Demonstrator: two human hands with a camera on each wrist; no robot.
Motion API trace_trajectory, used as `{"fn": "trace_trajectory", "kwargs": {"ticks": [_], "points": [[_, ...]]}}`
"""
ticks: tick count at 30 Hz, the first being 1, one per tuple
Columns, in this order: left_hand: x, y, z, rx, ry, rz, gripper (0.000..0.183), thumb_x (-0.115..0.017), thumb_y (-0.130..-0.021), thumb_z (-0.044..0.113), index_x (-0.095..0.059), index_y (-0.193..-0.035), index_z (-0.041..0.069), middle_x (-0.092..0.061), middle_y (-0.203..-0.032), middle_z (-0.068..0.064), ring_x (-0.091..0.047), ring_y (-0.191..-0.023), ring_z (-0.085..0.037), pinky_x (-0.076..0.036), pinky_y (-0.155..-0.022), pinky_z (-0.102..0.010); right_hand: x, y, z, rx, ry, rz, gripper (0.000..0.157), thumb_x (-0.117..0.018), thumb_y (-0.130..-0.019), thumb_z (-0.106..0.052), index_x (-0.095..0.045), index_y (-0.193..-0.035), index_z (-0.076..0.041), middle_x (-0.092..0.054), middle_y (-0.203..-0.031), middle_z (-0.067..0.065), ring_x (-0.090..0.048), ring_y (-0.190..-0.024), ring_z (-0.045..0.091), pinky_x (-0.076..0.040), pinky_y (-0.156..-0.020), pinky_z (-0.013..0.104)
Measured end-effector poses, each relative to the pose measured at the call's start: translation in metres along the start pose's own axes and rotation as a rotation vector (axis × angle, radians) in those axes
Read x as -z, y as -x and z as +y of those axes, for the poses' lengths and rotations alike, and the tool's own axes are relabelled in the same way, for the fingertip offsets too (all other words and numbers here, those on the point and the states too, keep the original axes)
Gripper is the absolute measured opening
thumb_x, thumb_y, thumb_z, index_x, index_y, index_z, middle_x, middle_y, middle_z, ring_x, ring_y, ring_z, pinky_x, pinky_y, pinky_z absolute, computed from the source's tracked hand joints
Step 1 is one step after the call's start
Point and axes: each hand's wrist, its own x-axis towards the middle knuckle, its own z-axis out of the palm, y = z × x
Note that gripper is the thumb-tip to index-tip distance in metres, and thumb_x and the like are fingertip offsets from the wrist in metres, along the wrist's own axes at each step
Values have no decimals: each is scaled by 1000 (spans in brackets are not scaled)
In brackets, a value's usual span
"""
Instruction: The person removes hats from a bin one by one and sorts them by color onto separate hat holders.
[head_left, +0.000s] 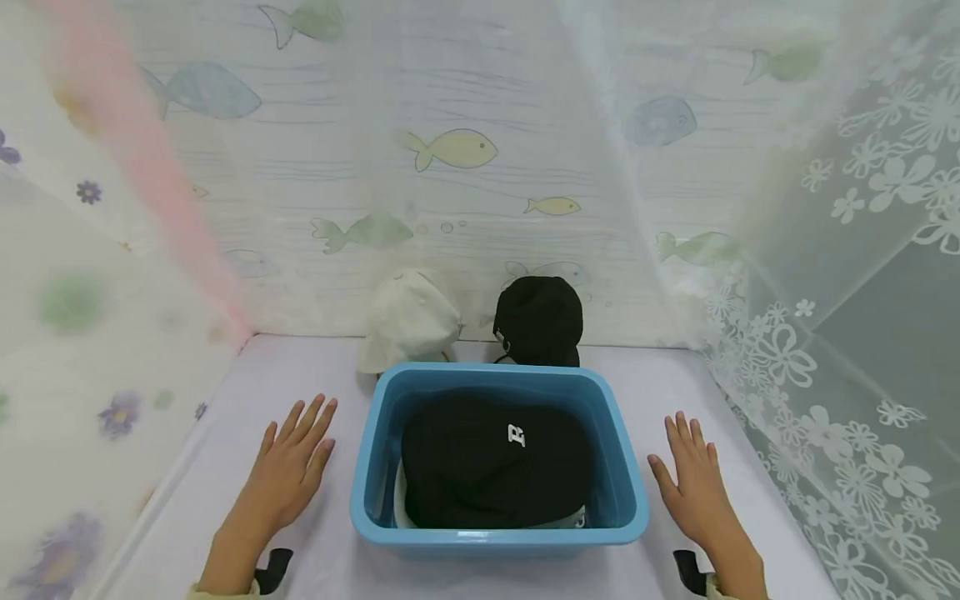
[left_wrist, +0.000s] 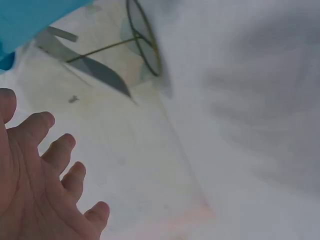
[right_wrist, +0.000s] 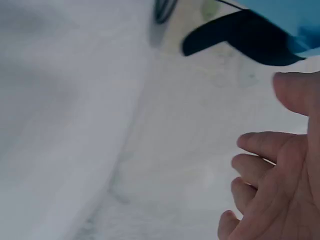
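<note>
A blue plastic basin (head_left: pixel 497 537) holds a black cap (head_left: pixel 480 467) with a white letter patch, lying over something pale. To the basin's left my left hand (head_left: pixel 283 471) has its fingers extended over the white table, holding nothing. My right hand (head_left: pixel 693 483), also empty with fingers extended, is to the basin's right. Neither hand touches the basin. Behind it are a cream cap (head_left: pixel 414 321) and another black cap (head_left: pixel 538 321). Part of the cream cap's brim (left_wrist: pixel 95 70) shows in the left wrist view, and the black brim (right_wrist: pixel 240 37) in the right wrist view.
Near the cream cap a thin wire stand (left_wrist: pixel 145 42) with a ring shows in the left wrist view. A white cloth covers the table (head_left: pixel 300 367). Sheer curtains with fish (head_left: pixel 457 148) hang behind, and lace with white flowers (head_left: pixel 787 358) hangs at the right.
</note>
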Motion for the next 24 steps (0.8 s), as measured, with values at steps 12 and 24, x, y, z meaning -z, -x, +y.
{"fn": "trace_trajectory", "kwargs": {"ticks": [12,24], "points": [[34,-5,42,-213,-23,-73,61,-44,-108,39,-24,-163,21,-25,-168,-6,-7,-158,-29,11,-126,-44,59,3,-57,88,66,-100,70,-58,-104,-22,-23,-159,5,-17,-165,30,1,-156,42,5,-123,63],[30,-5,59,-404,-72,-35,59,-47,-108,34,-28,-162,24,-27,-168,1,-6,-158,-18,15,-124,-28,90,-3,-113,229,110,-273,75,-60,-103,-38,-25,-162,-8,-20,-169,15,-15,-155,41,-9,-126,56]]}}
